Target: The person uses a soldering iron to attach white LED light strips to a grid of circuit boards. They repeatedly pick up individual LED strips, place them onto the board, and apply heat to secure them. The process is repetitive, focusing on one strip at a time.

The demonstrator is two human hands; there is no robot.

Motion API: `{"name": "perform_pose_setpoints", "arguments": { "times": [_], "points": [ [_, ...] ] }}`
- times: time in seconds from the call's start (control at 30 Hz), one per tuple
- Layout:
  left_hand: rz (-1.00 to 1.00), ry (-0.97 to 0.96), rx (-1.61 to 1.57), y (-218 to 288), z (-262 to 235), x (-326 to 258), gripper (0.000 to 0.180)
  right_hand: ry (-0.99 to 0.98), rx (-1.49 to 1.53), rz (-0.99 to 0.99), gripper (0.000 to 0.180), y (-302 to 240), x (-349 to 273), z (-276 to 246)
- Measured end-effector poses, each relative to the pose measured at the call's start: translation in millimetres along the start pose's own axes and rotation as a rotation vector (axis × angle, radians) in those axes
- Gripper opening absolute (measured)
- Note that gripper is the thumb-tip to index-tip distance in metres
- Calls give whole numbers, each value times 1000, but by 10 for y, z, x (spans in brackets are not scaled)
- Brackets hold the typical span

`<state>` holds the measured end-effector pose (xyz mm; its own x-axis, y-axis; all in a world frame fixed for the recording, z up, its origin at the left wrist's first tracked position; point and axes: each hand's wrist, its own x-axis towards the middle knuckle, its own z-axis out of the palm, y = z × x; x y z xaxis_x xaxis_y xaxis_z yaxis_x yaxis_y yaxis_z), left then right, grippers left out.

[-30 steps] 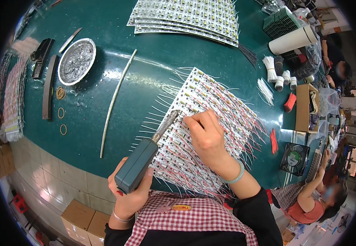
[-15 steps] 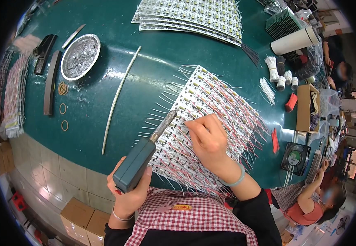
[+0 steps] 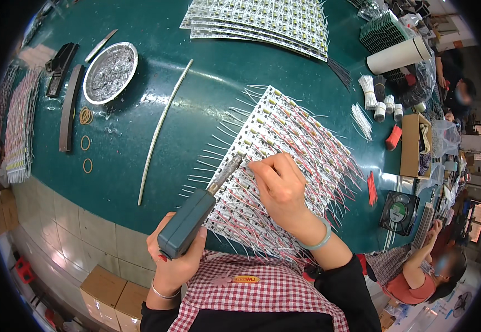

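Note:
My left hand (image 3: 178, 259) is wrapped round a dark green soldering gun (image 3: 188, 223), its metal barrel slanting up and to the right. The barrel's tip lies over the left part of a white circuit board panel (image 3: 262, 115). Rows of small parts and many red and white wires cover that panel, with white wire ends sticking out past its left edge. Close to the tip, my right hand (image 3: 282, 187) is closed in a pinch above the panel. What its fingertips hold, if anything, is too small to make out.
A pale rod (image 3: 163, 122) lies left of the panel, beyond it a bowl of solder scraps (image 3: 111, 73) and rubber bands (image 3: 86, 143). Stacked panels (image 3: 257, 25) stand at the far side. Wire bundles (image 3: 367, 93), a fan (image 3: 399, 214) and co-workers are at right.
The soldering gun has shifted slightly right, bringing its tip closer to my right fingertips. My right hand stays pinched in nearly the same place.

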<state>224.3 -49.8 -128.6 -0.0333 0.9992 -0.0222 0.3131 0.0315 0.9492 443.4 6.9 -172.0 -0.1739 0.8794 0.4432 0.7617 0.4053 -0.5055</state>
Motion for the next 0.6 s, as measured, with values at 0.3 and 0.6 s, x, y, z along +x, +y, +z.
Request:
{"name": "perform_pose_setpoints", "arguments": {
  "times": [0.3, 0.6],
  "points": [
    [-5, 18, -8, -34, 30, -24, 16, -6, -6, -6, 22, 8, -12, 9],
    [61, 0, 89, -11, 16, -9, 15, -10, -10, -12, 24, 10, -11, 7]
  ]
}}
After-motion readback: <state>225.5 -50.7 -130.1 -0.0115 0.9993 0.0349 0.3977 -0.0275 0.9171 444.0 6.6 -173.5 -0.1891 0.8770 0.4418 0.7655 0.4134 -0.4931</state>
